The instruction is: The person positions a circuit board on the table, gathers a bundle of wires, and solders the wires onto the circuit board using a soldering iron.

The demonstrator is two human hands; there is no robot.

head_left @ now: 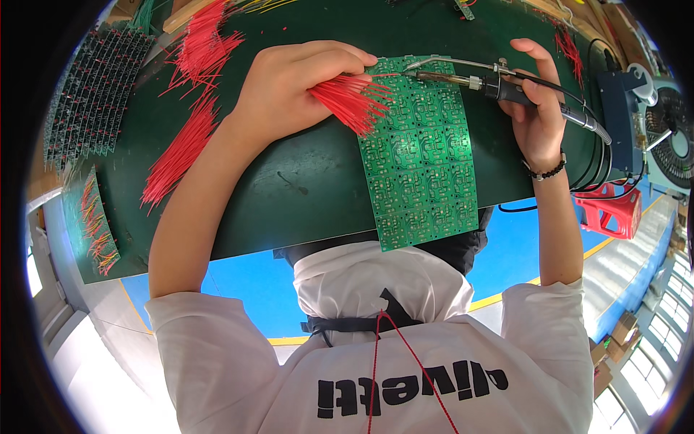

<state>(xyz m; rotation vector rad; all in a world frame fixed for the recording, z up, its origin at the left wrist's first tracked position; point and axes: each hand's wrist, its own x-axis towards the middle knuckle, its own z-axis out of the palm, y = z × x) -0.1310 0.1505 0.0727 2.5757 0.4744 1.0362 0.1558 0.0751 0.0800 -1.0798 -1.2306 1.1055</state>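
My left hand (293,83) is closed round a bundle of short red wires (350,105), whose loose ends fan out over the left side of a green circuit board panel (419,159). One wire sticks out from my fingers toward the top of the panel. My right hand (538,108) grips a soldering iron (499,88) with a dark handle and a thin metal feed tube along its top. Its tip meets the panel's upper part, close to that wire's end. The panel lies on a dark green table, its lower end reaching past the front edge.
Piles of red wires (173,163) lie at the left, with stacked boards (90,94) beyond. A board with red and yellow wires (97,224) sits at the left edge. A blue soldering unit (620,116) and a fan (669,134) stand right, near a red stool (613,210).
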